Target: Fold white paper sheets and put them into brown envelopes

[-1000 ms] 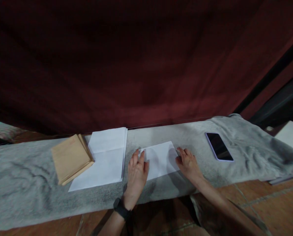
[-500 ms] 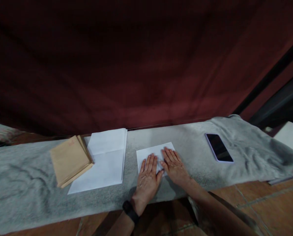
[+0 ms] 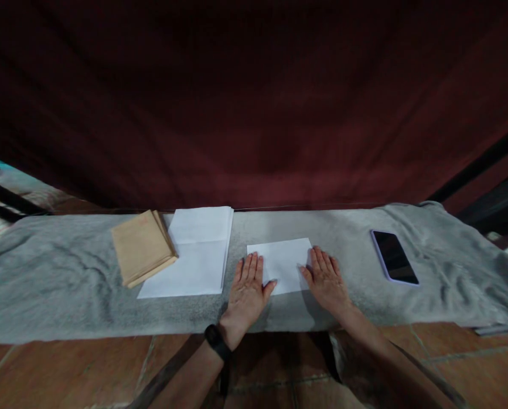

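Note:
A small white sheet of paper [image 3: 284, 262], which looks folded, lies flat on the grey cloth in front of me. My left hand [image 3: 248, 287], with a black band on its wrist, rests flat over the sheet's left edge, fingers pointing away from me. Over the right edge lies my right hand [image 3: 325, 278], also flat, with the thumb turned inward onto the paper. Between the two hands the middle of the sheet shows. Neither hand grips anything.
Left of my hands lies a stack of larger white paper [image 3: 198, 255] with a crease across it. Brown envelopes [image 3: 142, 247] overlap its left side. A phone [image 3: 394, 257] in a purple case lies at right. Grey cloth [image 3: 66, 284] covers the bench; a dark red curtain [image 3: 271, 142] hangs behind.
My hands have moved apart, from close together on the middle of the paper to its left and right edges. The camera view has shifted slightly.

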The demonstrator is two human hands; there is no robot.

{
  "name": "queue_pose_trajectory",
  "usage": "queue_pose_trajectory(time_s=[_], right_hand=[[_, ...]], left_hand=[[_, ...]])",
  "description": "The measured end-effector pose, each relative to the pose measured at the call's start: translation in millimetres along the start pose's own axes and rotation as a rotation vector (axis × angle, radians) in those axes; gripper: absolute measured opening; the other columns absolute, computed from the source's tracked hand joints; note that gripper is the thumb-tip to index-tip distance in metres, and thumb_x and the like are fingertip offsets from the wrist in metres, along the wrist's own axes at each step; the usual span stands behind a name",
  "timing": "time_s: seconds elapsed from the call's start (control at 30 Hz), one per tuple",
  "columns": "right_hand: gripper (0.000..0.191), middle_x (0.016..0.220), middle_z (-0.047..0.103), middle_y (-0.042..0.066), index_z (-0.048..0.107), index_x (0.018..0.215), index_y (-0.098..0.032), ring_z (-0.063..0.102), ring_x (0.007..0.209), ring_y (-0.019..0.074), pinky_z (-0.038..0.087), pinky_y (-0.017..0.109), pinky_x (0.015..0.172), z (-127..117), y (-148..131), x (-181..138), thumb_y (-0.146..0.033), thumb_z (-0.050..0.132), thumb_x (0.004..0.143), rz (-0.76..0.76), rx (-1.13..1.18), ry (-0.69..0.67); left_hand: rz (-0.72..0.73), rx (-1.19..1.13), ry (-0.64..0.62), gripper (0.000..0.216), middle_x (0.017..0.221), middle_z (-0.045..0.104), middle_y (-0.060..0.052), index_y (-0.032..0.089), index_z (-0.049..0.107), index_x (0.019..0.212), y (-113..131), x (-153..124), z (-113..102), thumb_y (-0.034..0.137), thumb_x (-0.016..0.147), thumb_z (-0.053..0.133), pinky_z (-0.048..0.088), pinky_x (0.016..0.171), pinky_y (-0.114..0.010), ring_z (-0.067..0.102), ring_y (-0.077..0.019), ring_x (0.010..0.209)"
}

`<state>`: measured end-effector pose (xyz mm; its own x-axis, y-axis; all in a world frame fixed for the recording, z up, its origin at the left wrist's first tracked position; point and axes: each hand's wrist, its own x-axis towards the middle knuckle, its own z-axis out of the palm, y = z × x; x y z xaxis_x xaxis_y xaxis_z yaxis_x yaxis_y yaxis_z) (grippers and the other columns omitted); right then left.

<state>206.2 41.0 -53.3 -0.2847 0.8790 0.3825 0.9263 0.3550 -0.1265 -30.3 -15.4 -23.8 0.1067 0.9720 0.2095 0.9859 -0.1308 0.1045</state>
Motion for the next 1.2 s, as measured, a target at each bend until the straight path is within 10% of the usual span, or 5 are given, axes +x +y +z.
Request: queue_pose_trajectory(time_s=[0.43, 1.2], right_hand=[[0.061, 0.164, 0.034, 0.014, 0.031, 0.159, -0.012, 0.027, 0.154, 0.025, 0.031, 0.049, 0.123, -4, -25, 25, -0.044, 0.025, 0.108, -0.16, 0.299, -0.145], [0.05, 0.159, 0.042, 0.011, 0.046, 0.152, -0.015, 0.04, 0.147, 0.0286, 0.028, 0.049, 0.122, 8, -47, 28, -0.029, 0.033, 0.106, -0.095, 0.035, -0.095]], left_hand=[[0.322, -0.015, -0.138, 0.05, 0.158, 0.045, -0.015, 0.009, 0.048, 0.148, 18, 15, -16, 0.019, 0.101, 0.035, 0.018, 0.128, -0.044, 0.033, -0.0228, 0.151], [0.006, -0.089, -0.037, 0.059, 0.162, 0.037, -0.018, 0.008, 0.039, 0.154, 16, 34, 12, 0.041, 0.105, 0.035, 0.03, 0.125, -0.048, 0.03, -0.0273, 0.153]])
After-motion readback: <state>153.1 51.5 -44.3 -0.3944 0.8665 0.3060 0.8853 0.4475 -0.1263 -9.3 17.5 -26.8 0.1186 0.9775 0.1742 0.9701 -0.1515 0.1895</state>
